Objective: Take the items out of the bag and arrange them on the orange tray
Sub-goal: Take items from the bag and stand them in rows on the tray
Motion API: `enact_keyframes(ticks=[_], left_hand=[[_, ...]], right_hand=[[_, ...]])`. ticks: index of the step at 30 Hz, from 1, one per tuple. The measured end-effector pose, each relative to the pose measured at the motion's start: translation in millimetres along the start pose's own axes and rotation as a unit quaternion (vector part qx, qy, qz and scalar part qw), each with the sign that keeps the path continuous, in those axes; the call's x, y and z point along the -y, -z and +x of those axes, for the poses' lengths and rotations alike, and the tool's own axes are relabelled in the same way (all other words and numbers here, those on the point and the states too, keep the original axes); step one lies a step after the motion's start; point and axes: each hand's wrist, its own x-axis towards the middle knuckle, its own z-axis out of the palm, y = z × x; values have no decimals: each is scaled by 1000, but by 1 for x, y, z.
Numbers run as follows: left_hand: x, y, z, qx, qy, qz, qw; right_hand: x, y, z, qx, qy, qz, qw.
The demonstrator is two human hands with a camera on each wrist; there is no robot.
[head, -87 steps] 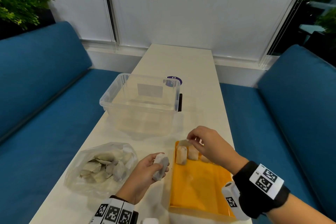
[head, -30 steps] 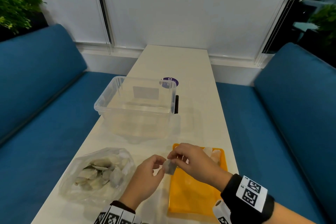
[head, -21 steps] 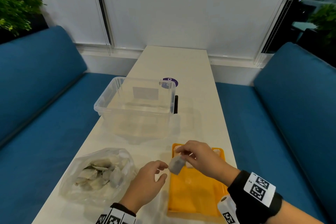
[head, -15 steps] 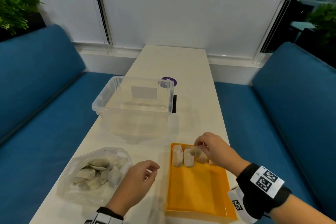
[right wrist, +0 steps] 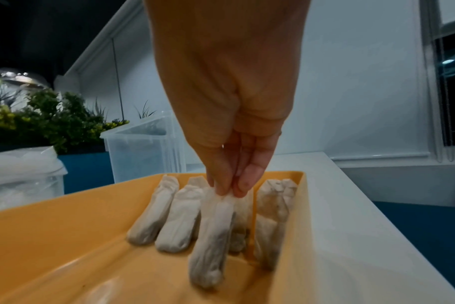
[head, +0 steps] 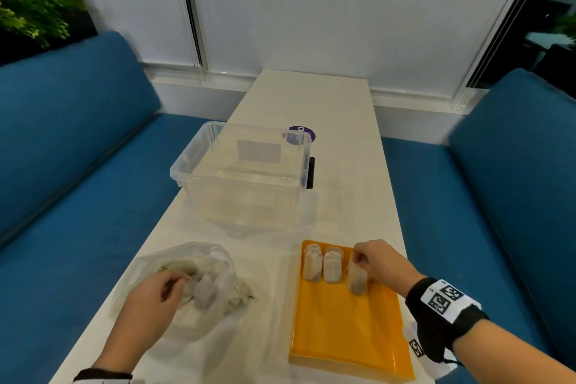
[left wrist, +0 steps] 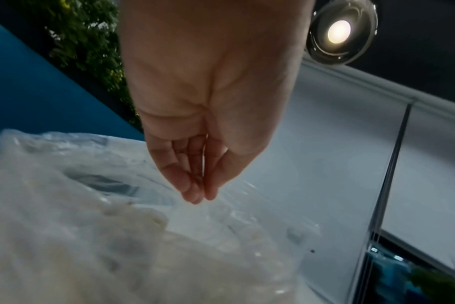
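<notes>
The right hand (right wrist: 229, 86) is pinching a tea bag (right wrist: 213, 236) near the orange tray (head: 343, 330)'s far rim, while the left hand (head: 149, 312) is resting loose-fingered on the plastic bag (head: 215, 262).

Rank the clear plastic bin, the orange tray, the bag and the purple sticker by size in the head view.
1. clear plastic bin
2. orange tray, unsure against the bin since it sits nearer
3. bag, crumpled, roughly tray-sized
4. purple sticker

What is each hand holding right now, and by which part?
The right hand pinches a tea bag by its top edge over the orange tray. The left hand reaches into the plastic bag; its grip cannot be told.
</notes>
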Motion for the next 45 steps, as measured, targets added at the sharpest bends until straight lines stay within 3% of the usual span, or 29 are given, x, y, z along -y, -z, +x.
enact_keyframes(ticks=[6,12,18,24,29,33,35,39,45], left_hand=[[24,-4,20,-7,37,85,996],[36,-21,36,59,-17,96,994],[39,-37,53,52,-64,233,969],[31,-44,59,195,-108,350,910],[30,-51,60,223,-137,294,919],[24,-53,56,190,-124,244,943],[27,-54,55,204,-107,207,951],[35,-56,53,273,-138,216,927],[24,-65,51,216,-142,216,942]], right_hand=[[1,-2,4,-22,27,-46,998],[20,2,-4,-57,69,-101,991],[88,-4,-15,-92,253,-83,959],[155,-36,-14,-103,405,-118,901],[173,-55,-5,-123,434,-158,879],[172,-57,-1,-93,417,-186,885],[171,-56,-1,-78,406,-189,891],[170,-57,-1,-70,399,-185,895],[173,-60,-3,-73,389,-144,907]])
